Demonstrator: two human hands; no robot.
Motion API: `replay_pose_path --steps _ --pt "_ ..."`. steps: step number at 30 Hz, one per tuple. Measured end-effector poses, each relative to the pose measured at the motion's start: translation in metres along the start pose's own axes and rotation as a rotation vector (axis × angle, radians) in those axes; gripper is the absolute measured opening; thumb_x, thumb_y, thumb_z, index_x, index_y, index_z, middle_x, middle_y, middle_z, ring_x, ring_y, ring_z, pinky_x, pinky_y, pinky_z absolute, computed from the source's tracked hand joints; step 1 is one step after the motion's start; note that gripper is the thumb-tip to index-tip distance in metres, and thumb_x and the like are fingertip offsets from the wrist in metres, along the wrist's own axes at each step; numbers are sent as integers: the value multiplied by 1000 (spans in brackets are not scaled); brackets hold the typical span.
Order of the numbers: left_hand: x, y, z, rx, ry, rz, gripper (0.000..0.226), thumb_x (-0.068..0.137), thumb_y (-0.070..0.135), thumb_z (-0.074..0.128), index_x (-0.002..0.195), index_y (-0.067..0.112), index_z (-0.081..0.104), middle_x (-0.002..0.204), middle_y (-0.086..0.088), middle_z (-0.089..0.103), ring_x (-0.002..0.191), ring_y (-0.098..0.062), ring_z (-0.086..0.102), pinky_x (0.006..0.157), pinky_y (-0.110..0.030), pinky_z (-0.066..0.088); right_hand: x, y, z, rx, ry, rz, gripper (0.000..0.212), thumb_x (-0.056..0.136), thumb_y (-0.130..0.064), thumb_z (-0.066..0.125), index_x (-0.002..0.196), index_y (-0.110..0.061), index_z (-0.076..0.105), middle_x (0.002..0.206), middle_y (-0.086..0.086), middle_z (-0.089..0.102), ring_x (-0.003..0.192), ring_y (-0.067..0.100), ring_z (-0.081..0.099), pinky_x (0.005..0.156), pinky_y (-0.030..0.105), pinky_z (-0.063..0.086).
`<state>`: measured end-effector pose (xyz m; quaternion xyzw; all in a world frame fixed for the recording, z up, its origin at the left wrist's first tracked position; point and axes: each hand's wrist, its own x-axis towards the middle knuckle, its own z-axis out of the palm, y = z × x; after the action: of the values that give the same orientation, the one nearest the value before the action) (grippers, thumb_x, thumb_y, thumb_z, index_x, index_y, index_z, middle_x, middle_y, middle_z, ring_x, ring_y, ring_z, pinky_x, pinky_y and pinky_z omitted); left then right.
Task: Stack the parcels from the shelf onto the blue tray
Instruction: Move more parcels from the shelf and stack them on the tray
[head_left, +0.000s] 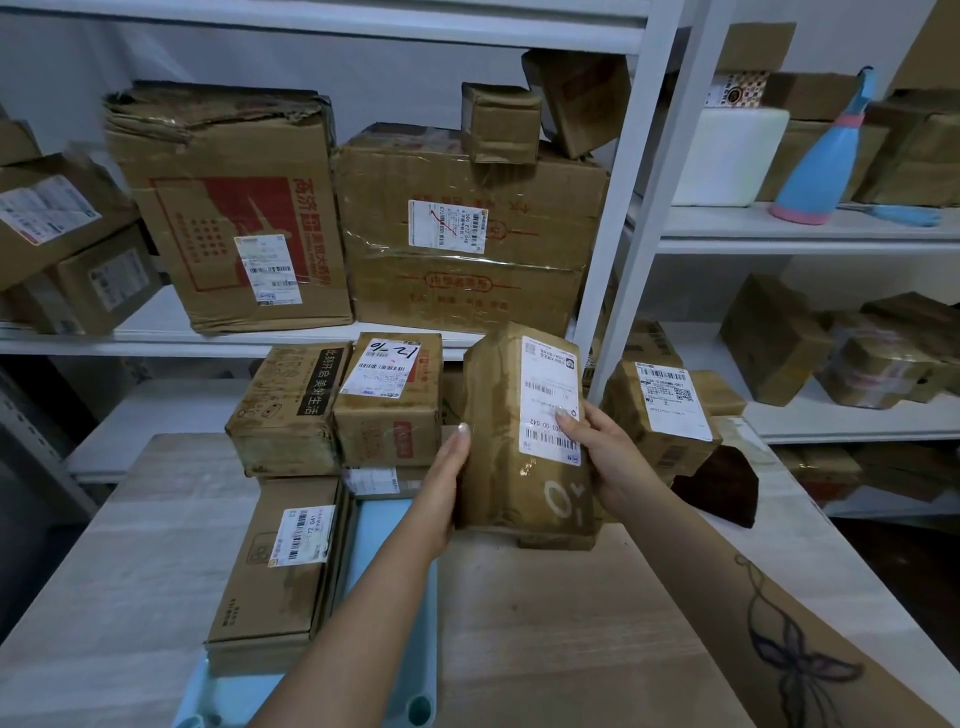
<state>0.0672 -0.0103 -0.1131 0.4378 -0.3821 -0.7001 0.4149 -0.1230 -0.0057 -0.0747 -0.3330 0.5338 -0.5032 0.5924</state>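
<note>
The white shelf (618, 260) fills the wall ahead, and its boards are well loaded: a big red-printed carton (234, 208) and a wide taped carton (467, 228) stand side by side on the upper level, with smaller boxes perched on top and more parcels in the bay to the right. In front of it stands the bench (130, 545), and on that the blue tray (376, 530), of which only a strip and a near corner show, since it is already well filled. A broad flat carton (545, 623) covers its right side, a long flat parcel (275, 571) lies along the left, and a row of boxes, among them a black-banded box (291, 410), is stacked at the far end. The person is mid-placement, I'd say. The taped parcel (524, 431) is held upright over the far edge of the broad carton; whether its lower end touches I cannot tell. The left hand (447, 483) clasps its left edge, thumb lying along it. The right hand (608, 457) grasps the other side, thumb across the label. The next move looks like settling it into the gap in the far row, squarely enough not to tip.
</note>
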Motion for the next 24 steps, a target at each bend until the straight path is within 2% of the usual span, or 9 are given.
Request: replay_pose_path --steps 3,5,7,11,14,17,19,21,24 --pt "-1 4 8 195 -43 -20 91 66 66 65 141 22 38 133 -1 53 119 -21 51 93 -35 47 -1 -4 1 0 11 -5 35 88 -14 63 121 -24 56 104 6 72 90 22 70 74 38 57" --pt "0 6 10 273 -58 -37 92 62 57 75 139 20 40 130 0 56 113 -18 55 90 -32 47 -1 -6 1 11 26 -3 30 90 -19 61 120 -19 58 109 7 71 95 24 69 80 40 57" --pt "1 6 9 324 -82 -73 75 72 40 75 137 21 42 131 0 57 113 -17 54 91 -32 43 0 -8 0 37 56 29 29 92 -33 57 116 -18 63 106 5 71 97 24 67 86 42 54" --pt "4 1 6 349 -107 -101 72 74 11 75 131 31 37 130 0 55 117 -20 51 86 -29 45 0 -12 -2 193 139 68 28 94 -42 51 92 -17 63 55 -9 63 47 6 56 53 24 39" --pt "5 -1 5 336 -124 -90 81 70 5 78 133 35 36 128 -1 57 117 -22 53 84 -27 50 1 -17 1 210 172 76 33 90 -48 54 99 -17 63 64 -6 67 56 11 59 48 25 40" --pt "3 1 7 324 -141 -67 76 73 3 75 132 36 40 129 2 57 118 -19 51 77 -21 48 1 -22 2 215 160 58 42 88 -53 54 104 -16 67 72 -3 72 68 16 66 56 28 46" --pt "3 3 6 326 -133 -51 78 73 3 75 132 40 38 131 6 54 120 -17 49 83 -24 46 -1 -27 2 208 134 27 50 89 -55 50 111 -14 67 71 -3 71 61 12 66 52 25 47" --pt "5 5 6 306 -126 -45 86 71 6 78 139 40 36 135 7 53 120 -17 50 95 -33 46 -3 -32 2 211 123 -4 51 92 -52 47 118 -12 63 63 -5 65 44 5 59 38 18 42" --pt "7 9 5 247 -113 -19 94 65 10 82 142 35 35 139 1 52 123 -21 52 104 -45 44 -4 -37 6 211 142 -22 51 91 -51 49 123 -13 60 75 -3 65 47 5 59 37 17 41"
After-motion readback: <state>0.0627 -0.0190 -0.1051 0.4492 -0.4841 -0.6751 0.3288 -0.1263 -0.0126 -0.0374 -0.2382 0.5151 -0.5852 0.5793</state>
